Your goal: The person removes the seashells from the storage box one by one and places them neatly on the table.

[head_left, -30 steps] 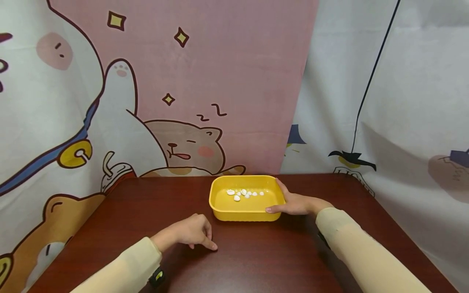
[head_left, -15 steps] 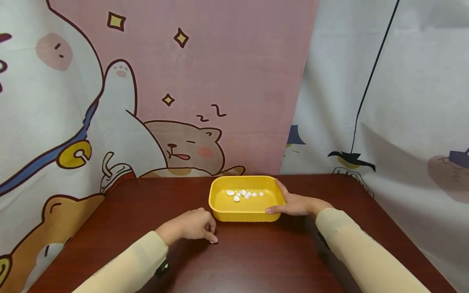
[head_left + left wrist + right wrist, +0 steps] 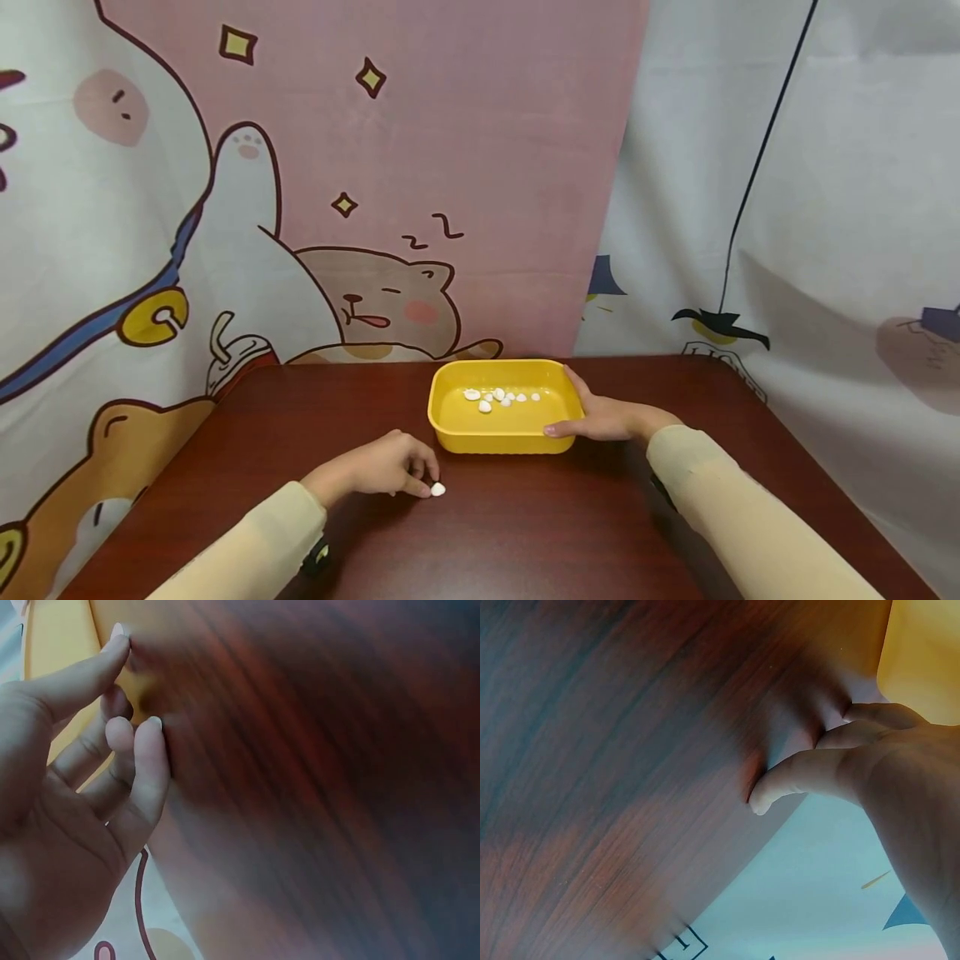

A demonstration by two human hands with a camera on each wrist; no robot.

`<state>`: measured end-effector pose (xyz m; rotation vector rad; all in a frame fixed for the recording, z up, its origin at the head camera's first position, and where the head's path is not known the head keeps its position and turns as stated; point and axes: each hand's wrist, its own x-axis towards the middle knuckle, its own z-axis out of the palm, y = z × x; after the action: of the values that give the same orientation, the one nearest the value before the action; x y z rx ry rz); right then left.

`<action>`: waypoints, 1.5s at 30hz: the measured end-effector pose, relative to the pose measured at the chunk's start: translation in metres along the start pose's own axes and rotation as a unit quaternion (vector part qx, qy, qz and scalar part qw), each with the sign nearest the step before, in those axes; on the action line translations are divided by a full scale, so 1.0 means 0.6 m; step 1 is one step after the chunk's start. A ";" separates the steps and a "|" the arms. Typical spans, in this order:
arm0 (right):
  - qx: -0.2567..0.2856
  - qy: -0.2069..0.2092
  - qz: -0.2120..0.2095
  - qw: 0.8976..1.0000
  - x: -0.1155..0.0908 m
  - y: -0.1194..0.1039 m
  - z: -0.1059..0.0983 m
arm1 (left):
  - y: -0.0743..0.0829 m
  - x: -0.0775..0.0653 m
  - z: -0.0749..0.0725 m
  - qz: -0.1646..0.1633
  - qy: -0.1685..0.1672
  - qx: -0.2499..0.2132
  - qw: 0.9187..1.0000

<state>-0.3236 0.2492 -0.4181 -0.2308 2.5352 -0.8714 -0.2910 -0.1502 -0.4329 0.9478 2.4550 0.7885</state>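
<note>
In the head view a small white pebble-like piece [image 3: 438, 490] lies on the brown table, right at the thumb tip of my left hand [image 3: 382, 467]. The index fingertip bends just above it. My left wrist view has the thumb and index finger of this hand [image 3: 75, 772] apart, the other fingers loosely bent. A yellow plastic basin [image 3: 502, 442] stands beyond, with several similar white pieces [image 3: 485, 407] on its floor. At its right end my right hand [image 3: 607, 417] holds it, thumb along the front wall. The right wrist view shows that hand's fingers [image 3: 802, 771] spread beside the basin.
The dark red-brown table [image 3: 540, 533] runs back to a hanging cloth [image 3: 517, 183] printed with cartoon animals. More of this cloth closes off the left and right sides. Both forearms, in pale yellow sleeves [image 3: 247, 542], reach in from the front.
My left hand first shifts slightly forward, then back a little left. The white piece, hidden at first, now shows at the thumb tip. The right hand and the basin stay in place.
</note>
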 end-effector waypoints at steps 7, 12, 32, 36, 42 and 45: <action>0.007 0.002 -0.001 1.000 -0.001 0.000 0.000 | 0.004 0.001 0.003 0.003 0.009 0.009 1.000; 0.008 0.000 -0.007 1.000 -0.001 0.000 0.001 | 0.003 0.004 0.004 0.000 0.007 0.013 1.000; 0.007 0.001 -0.014 1.000 -0.003 -0.004 0.001 | 0.046 0.027 -0.044 0.022 0.033 -0.037 0.999; 0.007 0.000 -0.014 1.000 -0.002 -0.005 0.001 | 0.078 0.048 -0.069 0.027 0.045 -0.043 0.998; 0.003 0.000 -0.007 1.000 -0.004 -0.004 0.002 | 0.116 0.099 -0.093 0.040 0.052 -0.015 0.998; -0.002 -0.002 -0.005 1.000 -0.004 -0.003 0.002 | 0.127 0.131 -0.096 0.028 0.038 -0.012 0.999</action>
<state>-0.3209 0.2480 -0.4167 -0.2469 2.5339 -0.8702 -0.3397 -0.0690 -0.3535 1.0003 2.4870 0.8863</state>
